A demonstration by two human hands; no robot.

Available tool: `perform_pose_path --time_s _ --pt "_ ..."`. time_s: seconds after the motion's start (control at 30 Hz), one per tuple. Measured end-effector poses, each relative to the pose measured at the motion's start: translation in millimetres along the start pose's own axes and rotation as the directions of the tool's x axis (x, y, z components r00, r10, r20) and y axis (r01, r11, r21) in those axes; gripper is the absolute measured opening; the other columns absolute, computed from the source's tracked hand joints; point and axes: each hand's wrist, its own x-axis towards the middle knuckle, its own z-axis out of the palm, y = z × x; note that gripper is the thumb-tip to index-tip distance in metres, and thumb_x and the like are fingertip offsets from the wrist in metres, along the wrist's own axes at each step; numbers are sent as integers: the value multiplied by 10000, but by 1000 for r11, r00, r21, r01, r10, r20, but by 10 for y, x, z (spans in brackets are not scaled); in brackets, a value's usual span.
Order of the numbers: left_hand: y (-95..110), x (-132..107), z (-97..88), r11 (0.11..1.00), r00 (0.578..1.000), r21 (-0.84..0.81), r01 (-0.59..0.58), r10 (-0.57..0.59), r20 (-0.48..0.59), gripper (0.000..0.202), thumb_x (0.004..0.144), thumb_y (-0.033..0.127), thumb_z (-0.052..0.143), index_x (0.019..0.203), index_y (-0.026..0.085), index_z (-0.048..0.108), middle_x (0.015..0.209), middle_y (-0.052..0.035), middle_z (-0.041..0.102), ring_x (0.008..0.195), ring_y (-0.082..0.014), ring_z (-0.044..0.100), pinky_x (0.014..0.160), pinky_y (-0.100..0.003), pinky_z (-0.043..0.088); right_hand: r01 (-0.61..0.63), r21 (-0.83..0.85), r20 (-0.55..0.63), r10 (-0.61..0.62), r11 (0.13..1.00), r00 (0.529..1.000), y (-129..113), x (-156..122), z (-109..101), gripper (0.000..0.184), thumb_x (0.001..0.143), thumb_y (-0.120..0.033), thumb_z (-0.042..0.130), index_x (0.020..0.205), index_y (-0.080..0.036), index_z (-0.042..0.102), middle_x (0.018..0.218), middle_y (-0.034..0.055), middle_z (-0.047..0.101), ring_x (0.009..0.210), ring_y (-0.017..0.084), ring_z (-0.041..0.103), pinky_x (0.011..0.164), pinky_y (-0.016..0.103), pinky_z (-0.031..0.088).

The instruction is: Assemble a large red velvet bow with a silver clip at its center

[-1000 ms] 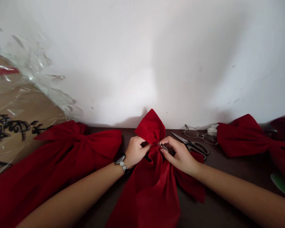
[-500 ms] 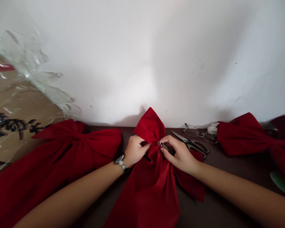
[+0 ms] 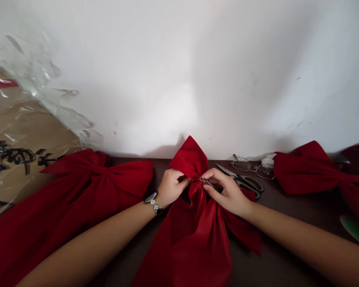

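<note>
Red cloth falls in broad tails toward the near side of the dark counter (image 3: 287,227), part of a bow (image 3: 197,227) lying midway along it, with one loop pointing at the far edge. Well to its right is a partly seen green object (image 3: 354,230). At the bow's gathered middle, the left hand (image 3: 171,188) has its grip closed on the cloth; the right hand (image 3: 229,194) grips a slim metal piece (image 3: 208,183) between thumb and fingers, its tip at the gathers. A second bow (image 3: 100,173) lies left, a third (image 3: 311,171) right. Scissors (image 3: 241,182) rest just beyond the right hand, and glasses (image 3: 265,172) nearer the counter's far edge, against the wall (image 3: 155,79).
</note>
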Motion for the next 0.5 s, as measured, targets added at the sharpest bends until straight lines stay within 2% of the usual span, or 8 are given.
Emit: perform_pose_path --time_s 0.3,0.5 --pt "-7 -21 2 999 1000 43 -9 9 3 161 784 187 576 773 170 736 796 -63 748 749 -187 669 711 -262 489 -10 2 22 10 1000 1000 -7 6 -20 82 873 -203 522 954 -193 529 820 33 618 748 151 633 691 264 507" --pt "22 -52 24 995 998 101 -8 14 -54 138 775 181 584 770 151 719 782 -77 739 694 -183 659 662 -264 493 11 -125 -46 -17 992 999 -22 2 25 89 854 -176 536 939 -198 551 842 42 640 768 163 634 721 278 510"
